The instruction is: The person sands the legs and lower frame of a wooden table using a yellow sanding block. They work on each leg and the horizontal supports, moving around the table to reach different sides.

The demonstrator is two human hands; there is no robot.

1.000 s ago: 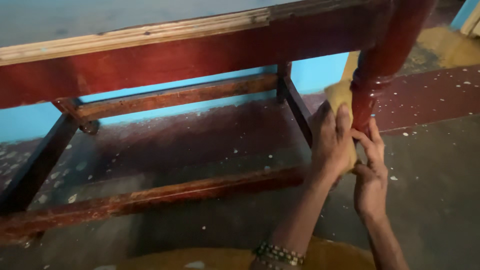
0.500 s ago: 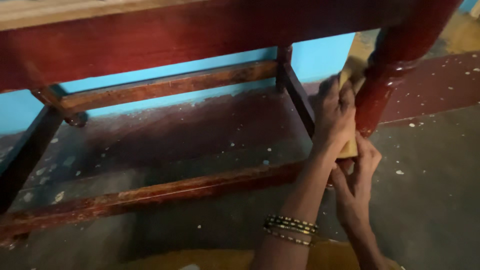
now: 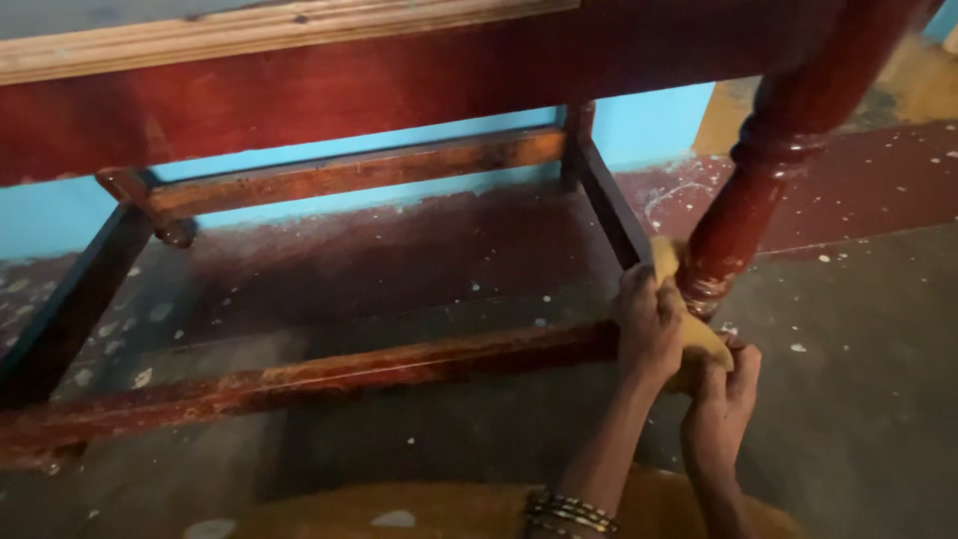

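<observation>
Two hands work low by the floor: my left hand (image 3: 649, 324) and right hand (image 3: 720, 394) close their fingers on a yellow cloth (image 3: 689, 324), pressed against the turned red table leg (image 3: 743, 215). Beyond, the lower rail (image 3: 299, 374) and dark side rail (image 3: 609, 205) hem me in; blue wall (image 3: 649, 125) behind.

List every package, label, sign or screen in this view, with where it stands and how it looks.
None in view: no package, label, sign or screen.
What shows instead: a dark red wooden table on a speckled floor, and the left hand and right hand pressing a yellow cloth against its turned leg.
</observation>
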